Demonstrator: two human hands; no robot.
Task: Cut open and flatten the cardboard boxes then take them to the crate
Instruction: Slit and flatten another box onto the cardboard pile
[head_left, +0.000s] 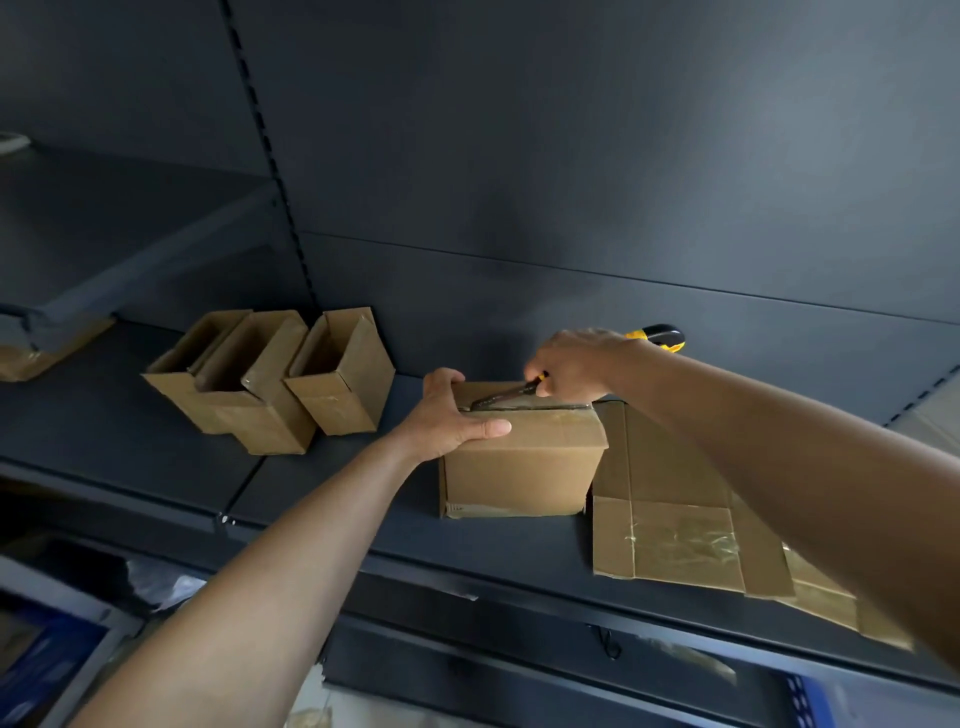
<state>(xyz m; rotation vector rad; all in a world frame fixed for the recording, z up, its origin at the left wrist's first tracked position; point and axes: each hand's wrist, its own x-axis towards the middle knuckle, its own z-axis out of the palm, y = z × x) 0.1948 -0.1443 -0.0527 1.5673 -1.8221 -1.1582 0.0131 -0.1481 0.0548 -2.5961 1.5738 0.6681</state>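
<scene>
On the dark metal shelf (322, 499), three opened cardboard boxes (270, 379) are seen standing at the left, their tops already cut and their sides touching. Just right of them, the sealed cardboard box (524, 462) is pinned at its top left corner by the left hand (452, 415), which is spread open with the palm pressed down and the thumb laid along the front edge. The blade of the utility knife (511, 392) is set into the taped top seam, very near those fingers, while its yellow-and-black handle is clamped in the closed right hand (571, 364). The cut is best drawn rightward, away from the holding hand, kept shallow and along the tape only. Flattened cardboard (670, 525) lies at the far right, beside the box; no crate can be made out
</scene>
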